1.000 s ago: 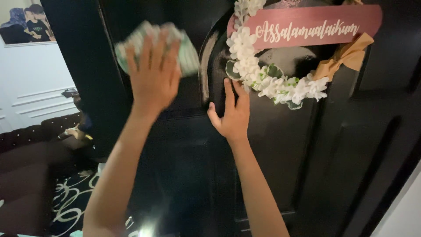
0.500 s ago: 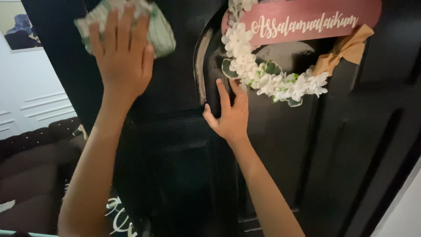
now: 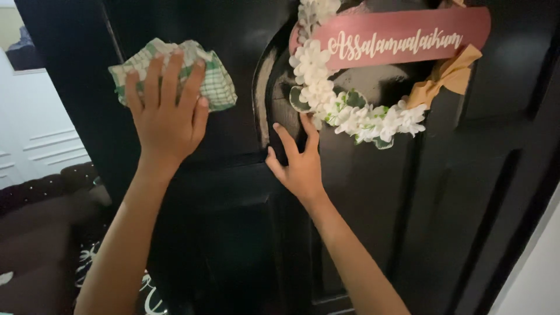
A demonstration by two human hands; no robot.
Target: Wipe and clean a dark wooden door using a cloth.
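Observation:
My left hand (image 3: 166,114) presses a green and white checked cloth (image 3: 216,87) flat against a glossy black panelled door (image 3: 466,192), up at the left. The cloth shows above and beside my fingers. My right hand (image 3: 297,160) rests open on the door near its middle, fingers spread, with the fingertips just under a wreath of white flowers (image 3: 356,116). A pink sign with white lettering (image 3: 402,38) and a tan bow (image 3: 446,76) hang on the wreath.
The door's left edge stands against a white panelled wall (image 3: 35,134). A dark sofa (image 3: 41,198) and a patterned dark rug (image 3: 146,291) lie low at the left. A pale wall strip (image 3: 534,274) shows at the lower right.
My left hand slid the cloth leftward along the door's upper panel, then came back a little to the right and lower. My right hand stayed planted on the door.

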